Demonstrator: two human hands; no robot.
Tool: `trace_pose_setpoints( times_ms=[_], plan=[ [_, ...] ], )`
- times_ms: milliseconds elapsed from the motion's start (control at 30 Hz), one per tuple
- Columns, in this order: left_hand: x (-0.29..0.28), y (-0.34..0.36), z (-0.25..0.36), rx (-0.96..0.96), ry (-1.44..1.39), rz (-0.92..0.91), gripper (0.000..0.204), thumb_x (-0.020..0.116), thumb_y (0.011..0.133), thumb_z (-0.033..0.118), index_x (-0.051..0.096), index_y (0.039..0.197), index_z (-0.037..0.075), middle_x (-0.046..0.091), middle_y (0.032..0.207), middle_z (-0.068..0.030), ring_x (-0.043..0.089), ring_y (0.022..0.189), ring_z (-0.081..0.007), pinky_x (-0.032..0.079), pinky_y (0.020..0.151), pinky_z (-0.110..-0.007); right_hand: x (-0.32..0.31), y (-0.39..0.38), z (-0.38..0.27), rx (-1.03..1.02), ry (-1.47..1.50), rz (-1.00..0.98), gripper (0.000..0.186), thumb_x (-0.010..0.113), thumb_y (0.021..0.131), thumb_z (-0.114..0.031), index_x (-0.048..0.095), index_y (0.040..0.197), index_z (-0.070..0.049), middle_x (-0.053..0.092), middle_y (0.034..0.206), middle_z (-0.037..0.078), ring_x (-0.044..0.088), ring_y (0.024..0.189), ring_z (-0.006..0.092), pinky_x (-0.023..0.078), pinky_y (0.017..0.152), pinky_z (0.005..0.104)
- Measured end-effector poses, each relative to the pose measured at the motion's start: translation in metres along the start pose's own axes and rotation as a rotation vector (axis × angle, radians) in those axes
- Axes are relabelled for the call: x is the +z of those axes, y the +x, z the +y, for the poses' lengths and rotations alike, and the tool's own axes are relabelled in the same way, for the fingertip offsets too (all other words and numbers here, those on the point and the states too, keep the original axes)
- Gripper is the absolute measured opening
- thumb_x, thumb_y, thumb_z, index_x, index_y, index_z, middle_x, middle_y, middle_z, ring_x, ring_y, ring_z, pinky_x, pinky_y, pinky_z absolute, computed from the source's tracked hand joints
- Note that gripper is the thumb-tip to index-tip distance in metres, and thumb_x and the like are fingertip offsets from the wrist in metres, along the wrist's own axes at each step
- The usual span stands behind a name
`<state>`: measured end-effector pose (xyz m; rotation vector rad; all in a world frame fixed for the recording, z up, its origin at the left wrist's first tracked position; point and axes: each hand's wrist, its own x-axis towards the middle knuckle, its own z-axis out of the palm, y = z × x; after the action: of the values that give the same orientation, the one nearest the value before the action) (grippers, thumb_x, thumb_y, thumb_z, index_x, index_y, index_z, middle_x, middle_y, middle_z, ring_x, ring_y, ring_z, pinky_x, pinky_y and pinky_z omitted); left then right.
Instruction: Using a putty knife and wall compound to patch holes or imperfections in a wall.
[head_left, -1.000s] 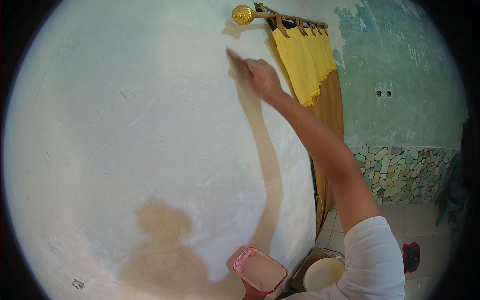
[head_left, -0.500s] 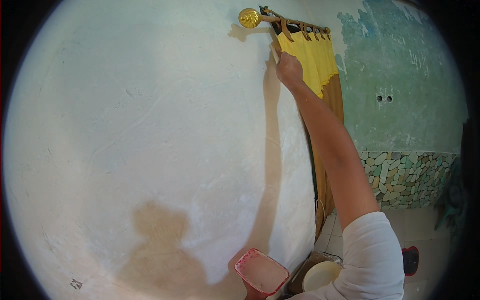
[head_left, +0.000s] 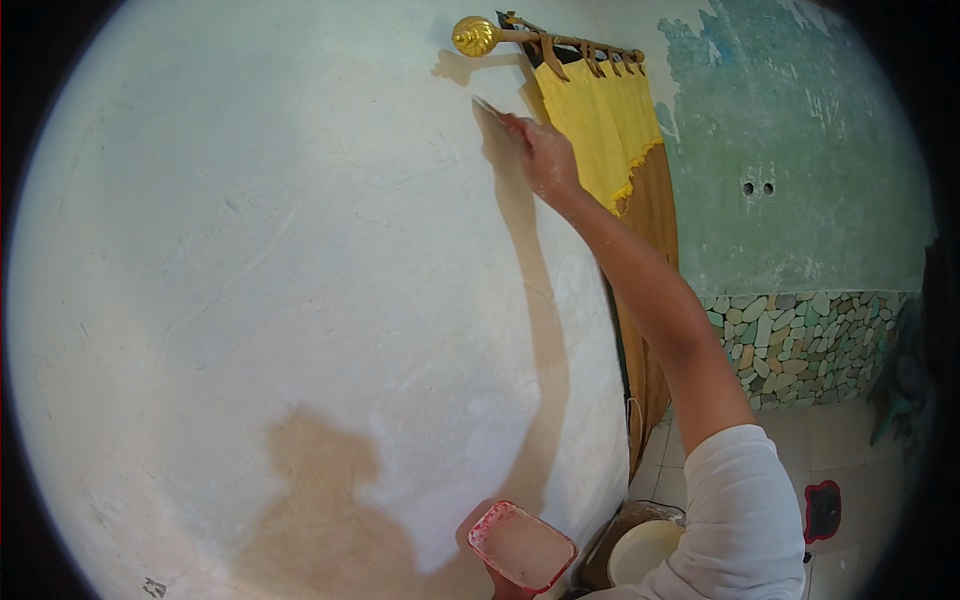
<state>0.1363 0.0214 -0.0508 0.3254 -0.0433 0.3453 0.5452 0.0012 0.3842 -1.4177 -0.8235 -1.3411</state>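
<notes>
My right hand [head_left: 545,158] is raised to the upper wall, its fingers closed round a thin flat tool [head_left: 488,107]. Seen nearly edge-on, the tool's exact kind does not show; its tip is at or very near the white wall [head_left: 300,230], below a gold curtain-rod finial [head_left: 476,37]. Down at the lower edge, my left hand [head_left: 508,588] grips a red-rimmed rectangular tub [head_left: 522,545] from beneath, most of its fingers hidden. Pale, whitish stuff coats the tub's inside.
A yellow and brown curtain [head_left: 610,125] hangs from a rod right of my right hand. Beyond are a green, peeling wall [head_left: 800,130] and stone cladding [head_left: 790,345]. A pale round bucket [head_left: 645,552] stands beside the tub. Further right, a red-edged dark object [head_left: 823,511] lies on the tiled floor.
My right hand has moved left and slightly down, away from the curtain, with the flat tool tilting leftward. The left hand and tub have hardly moved.
</notes>
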Motion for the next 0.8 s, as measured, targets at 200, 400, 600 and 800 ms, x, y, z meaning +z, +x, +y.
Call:
trace_pose_setpoints(
  times_ms=[200,400,600,800],
  plan=[
    [0.007,-0.006,-0.003,-0.038,-0.079,-0.019,0.066,0.043,0.090,0.063,0.045,0.133,0.012,0.056,0.126,-0.0116,0.055,0.115,-0.0344,0.043,0.097,-0.055,0.007,0.016,0.044,0.240,-0.190,0.025,0.019,0.052,0.091,-0.019,0.063,0.090,-0.003,0.065,0.082,0.022,0.064,0.083,0.0405,0.050,0.072,0.0503],
    [0.009,-0.004,-0.005,-0.091,-0.090,-0.051,0.071,0.040,0.089,0.066,0.045,0.133,0.011,0.056,0.127,-0.0140,0.054,0.116,-0.0350,0.041,0.098,-0.056,0.027,0.022,0.075,0.275,-0.223,0.042,0.022,0.054,0.091,-0.024,0.064,0.088,-0.004,0.065,0.079,0.022,0.064,0.082,0.0402,0.050,0.074,0.0494],
    [-0.001,-0.009,-0.005,-0.032,-0.087,0.013,0.072,0.040,0.089,0.066,0.045,0.134,0.011,0.056,0.127,-0.0143,0.054,0.116,-0.0354,0.041,0.098,-0.056,0.029,0.004,0.044,0.109,-0.079,-0.011,0.022,0.054,0.090,-0.025,0.065,0.088,-0.005,0.065,0.080,0.021,0.064,0.078,0.0389,0.050,0.070,0.0486],
    [-0.005,-0.006,-0.001,-0.026,-0.092,0.005,0.072,0.042,0.088,0.066,0.045,0.134,0.010,0.057,0.125,-0.0152,0.055,0.115,-0.0359,0.042,0.098,-0.057,0.016,0.010,0.048,0.139,-0.116,0.075,0.021,0.052,0.092,-0.022,0.064,0.094,-0.006,0.065,0.082,0.022,0.064,0.078,0.0396,0.050,0.069,0.0483]
  ],
)
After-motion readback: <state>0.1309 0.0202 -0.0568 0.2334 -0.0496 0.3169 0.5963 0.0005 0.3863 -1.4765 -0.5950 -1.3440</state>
